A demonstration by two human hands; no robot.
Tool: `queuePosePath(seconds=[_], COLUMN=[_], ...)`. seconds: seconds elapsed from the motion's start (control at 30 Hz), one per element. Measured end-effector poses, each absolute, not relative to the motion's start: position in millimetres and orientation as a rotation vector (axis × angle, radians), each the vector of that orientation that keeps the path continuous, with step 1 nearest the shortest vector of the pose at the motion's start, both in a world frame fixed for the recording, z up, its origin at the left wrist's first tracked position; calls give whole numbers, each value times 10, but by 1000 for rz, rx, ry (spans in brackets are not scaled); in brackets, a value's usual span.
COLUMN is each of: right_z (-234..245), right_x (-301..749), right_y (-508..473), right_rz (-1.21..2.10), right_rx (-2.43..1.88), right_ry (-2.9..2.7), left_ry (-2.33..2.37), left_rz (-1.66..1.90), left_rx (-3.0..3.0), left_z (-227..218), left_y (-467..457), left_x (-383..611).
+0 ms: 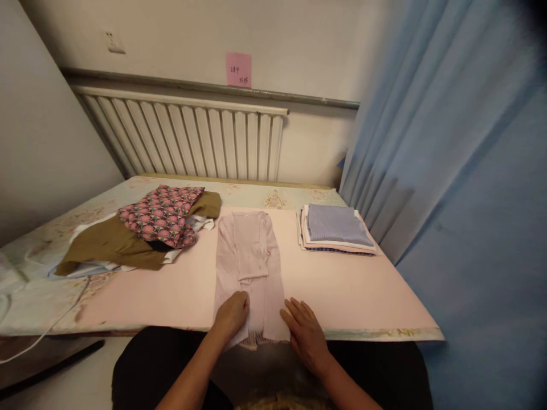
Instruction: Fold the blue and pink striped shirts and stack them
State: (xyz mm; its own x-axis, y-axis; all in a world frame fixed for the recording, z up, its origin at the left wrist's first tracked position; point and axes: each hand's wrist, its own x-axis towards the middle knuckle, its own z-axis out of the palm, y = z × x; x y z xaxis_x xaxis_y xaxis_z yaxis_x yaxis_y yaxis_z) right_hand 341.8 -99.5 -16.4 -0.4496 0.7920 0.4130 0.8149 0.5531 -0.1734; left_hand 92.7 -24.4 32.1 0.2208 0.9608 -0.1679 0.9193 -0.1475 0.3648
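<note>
A pale pink ribbed garment (252, 245) lies lengthwise in front of me, its sides folded inward and its lower end hanging over the table's front edge. My left hand (233, 313) is closed in a fist on the lower left part of it; whether cloth is pinched in the fingers is hidden. My right hand (305, 330) lies with fingers spread at the lower right edge of the garment, fingertips touching or just beside the cloth.
A loose heap of clothes (128, 245), topped by a floral piece (164, 213), lies at the left. Folded clothes (337, 225) are stacked at the right. A radiator (192, 134) stands behind the table, a blue curtain (448, 142) hangs right, and a white cable (60, 319) trails left.
</note>
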Motion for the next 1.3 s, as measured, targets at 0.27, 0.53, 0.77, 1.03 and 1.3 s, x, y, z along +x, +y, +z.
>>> queuePosePath(seconds=[0.27,0.53,0.77,1.03,1.3], right_z=[-146,-156,-165,-131,-107], right_x=[3406,3412,3421,3462,3418], right_y=[-994,-992,-988,-941,-664], right_rz=[-110,-108,-21,-39,-163], right_rx=[-1285,-1274,-1301,-1245,-1093], right_ry=[-2330,-2327,-2324,-2272,-2370], left_ry=[1747,1747,1707,1703,1710], left_rz=[130,146,250,731,323], left_rx=[2100,2098,2115,2279,2827], left_z=[332,343,334,213,-53], left_y=[-231,-254,-274,-664,-915], left_x=[934,929,920,451,-42])
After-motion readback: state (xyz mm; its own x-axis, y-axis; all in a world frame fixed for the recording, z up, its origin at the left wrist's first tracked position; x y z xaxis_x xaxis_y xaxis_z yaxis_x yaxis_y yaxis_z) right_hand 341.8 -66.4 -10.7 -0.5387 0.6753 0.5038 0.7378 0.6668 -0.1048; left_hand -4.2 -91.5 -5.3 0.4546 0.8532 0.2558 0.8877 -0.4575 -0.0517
